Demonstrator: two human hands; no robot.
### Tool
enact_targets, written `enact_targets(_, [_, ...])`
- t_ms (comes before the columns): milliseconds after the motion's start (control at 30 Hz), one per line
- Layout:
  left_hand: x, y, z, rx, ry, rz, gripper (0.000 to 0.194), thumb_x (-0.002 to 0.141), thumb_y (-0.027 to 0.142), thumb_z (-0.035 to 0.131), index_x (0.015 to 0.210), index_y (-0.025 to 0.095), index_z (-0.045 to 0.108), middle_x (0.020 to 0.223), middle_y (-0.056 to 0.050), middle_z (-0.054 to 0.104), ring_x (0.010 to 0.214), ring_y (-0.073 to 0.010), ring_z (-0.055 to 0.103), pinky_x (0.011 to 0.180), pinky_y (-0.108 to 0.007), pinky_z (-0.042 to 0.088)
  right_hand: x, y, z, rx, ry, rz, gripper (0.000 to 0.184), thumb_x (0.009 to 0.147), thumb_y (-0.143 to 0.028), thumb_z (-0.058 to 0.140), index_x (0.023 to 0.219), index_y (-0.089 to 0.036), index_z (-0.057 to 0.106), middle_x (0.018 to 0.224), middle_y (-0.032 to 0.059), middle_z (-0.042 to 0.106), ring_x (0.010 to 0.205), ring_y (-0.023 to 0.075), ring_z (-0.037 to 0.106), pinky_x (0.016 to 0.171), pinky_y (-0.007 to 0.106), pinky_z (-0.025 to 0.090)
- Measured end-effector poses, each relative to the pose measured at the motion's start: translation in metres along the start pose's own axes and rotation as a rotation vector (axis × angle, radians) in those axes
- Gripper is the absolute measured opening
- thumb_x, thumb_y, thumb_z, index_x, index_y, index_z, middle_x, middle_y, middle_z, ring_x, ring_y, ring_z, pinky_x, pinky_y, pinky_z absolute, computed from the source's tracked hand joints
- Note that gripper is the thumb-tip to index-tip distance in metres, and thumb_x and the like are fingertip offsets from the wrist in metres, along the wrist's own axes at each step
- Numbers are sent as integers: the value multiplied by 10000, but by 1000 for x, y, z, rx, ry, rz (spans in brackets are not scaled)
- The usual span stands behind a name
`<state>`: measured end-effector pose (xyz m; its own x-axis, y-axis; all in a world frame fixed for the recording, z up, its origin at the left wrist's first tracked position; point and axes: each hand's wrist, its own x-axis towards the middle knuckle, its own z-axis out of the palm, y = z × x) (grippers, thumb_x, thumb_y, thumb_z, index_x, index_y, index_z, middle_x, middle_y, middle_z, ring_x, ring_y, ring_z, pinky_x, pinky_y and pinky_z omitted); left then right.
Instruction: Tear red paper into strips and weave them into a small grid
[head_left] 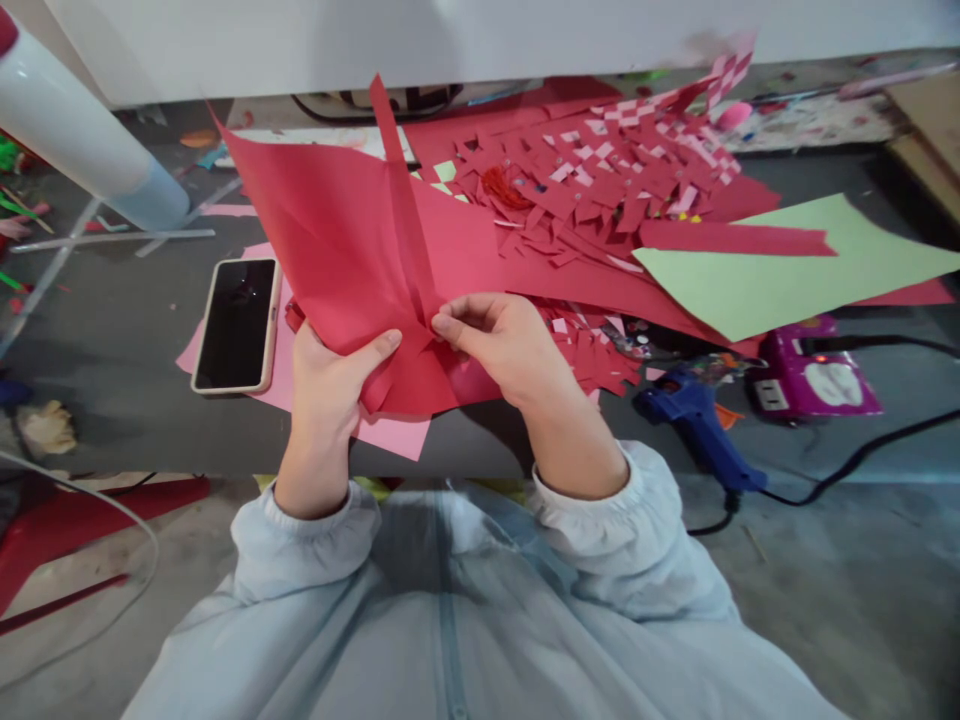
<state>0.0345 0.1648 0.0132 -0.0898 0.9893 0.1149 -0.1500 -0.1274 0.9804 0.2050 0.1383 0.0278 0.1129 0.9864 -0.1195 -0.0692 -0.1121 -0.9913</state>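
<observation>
A large red paper sheet stands curved and partly raised over the table in front of me. My left hand grips its lower left part, thumb on top and the other fingers hidden beneath. Across the sheet runs a narrow red paper strip, its tip sticking up past the far edge. My right hand pinches at the strip's lower end, where it meets the sheet; whether the fingers hold strip, sheet or both is unclear. Under the sheet lies some pink paper.
A phone lies on the left, near a white cylinder. Red paper scraps pile up behind the sheet. Rightward are green paper, a blue glue gun with its cord, and a purple power box.
</observation>
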Motion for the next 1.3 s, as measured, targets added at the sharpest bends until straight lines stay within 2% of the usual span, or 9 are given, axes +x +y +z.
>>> enact_targets(267, [1, -2, 0, 11, 10, 14, 551, 470, 217, 964, 964, 202, 719, 981, -11, 765, 899, -210, 741, 854, -361, 639, 1, 4, -1, -40, 35, -47, 204, 710, -374, 769, 707, -192, 678, 683, 4, 691, 663, 139, 620, 685, 297, 514])
enact_targets(433, [1, -2, 1, -16, 15, -24, 562, 470, 217, 965, 976, 200, 720, 1010, -34, 773, 932, -233, 746, 854, -382, 649, 1, 4, 0, -44, 62, -59, 192, 716, -363, 748, 700, -187, 675, 655, -7, 667, 620, 119, 591, 664, 286, 508])
enact_targets(633, [2, -3, 0, -1, 23, 2, 573, 484, 229, 947, 1003, 211, 704, 1049, -37, 770, 975, -246, 742, 895, -407, 644, 3, 5, -1, -10, 96, -79, 192, 717, -355, 750, 692, -188, 659, 639, -5, 656, 609, 121, 592, 654, 286, 509])
enact_targets(833, [3, -1, 2, -46, 87, -5, 559, 484, 208, 939, 988, 202, 699, 1044, -48, 768, 960, -238, 737, 897, -405, 640, 7, 7, 2, 28, 64, -76, 217, 702, -375, 767, 720, -193, 649, 635, -10, 654, 602, 123, 595, 644, 288, 515])
enact_targets(967, [6, 2, 4, -33, 145, 12, 561, 478, 219, 934, 978, 169, 684, 1085, -87, 757, 985, -252, 728, 930, -425, 626, 12, 3, 3, 25, 106, -99, 145, 705, -296, 732, 751, -189, 646, 649, -7, 669, 615, 131, 625, 664, 299, 524])
enact_targets(1133, [7, 10, 3, -54, 208, 60, 575, 487, 220, 920, 1003, 171, 670, 1123, -88, 733, 1031, -247, 709, 988, -435, 601, 6, -13, -9, -150, 240, -184, 171, 754, -201, 671, 923, -209, 647, 639, -44, 646, 610, 135, 630, 691, 320, 528])
enact_targets(1300, [2, 19, -7, -109, 274, 108, 556, 535, 181, 866, 1044, 177, 642, 1078, -67, 725, 998, -229, 712, 1020, -424, 578, -5, -27, -38, -539, 441, -197, 183, 793, -206, 665, 975, -218, 660, 753, -1, 702, 728, 195, 676, 808, 400, 527])
